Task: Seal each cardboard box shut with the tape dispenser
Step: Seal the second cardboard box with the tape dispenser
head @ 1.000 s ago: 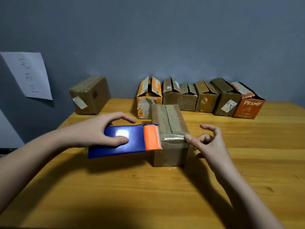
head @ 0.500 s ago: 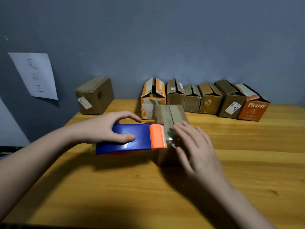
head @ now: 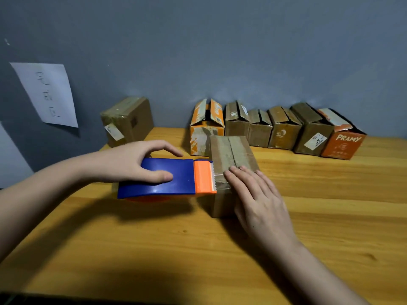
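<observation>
The left hand grips the tape dispenser — thumb on its blue top, fingers curled over the far edge. The dispenser's orange toothed end meets the near cardboard box, which sits between both hands. The right hand lies flat on the box top, fingers straight, pressing the tape strip — just beside the teeth. A row of open boxes stands beyond the right hand.

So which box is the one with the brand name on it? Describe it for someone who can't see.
Look along the back of the wooden table, where a row of boxes stands against the grey wall. Go to the row's far right end. That orange box has PRAMY in white letters on its front; its neighbours are plain brown.
</observation>
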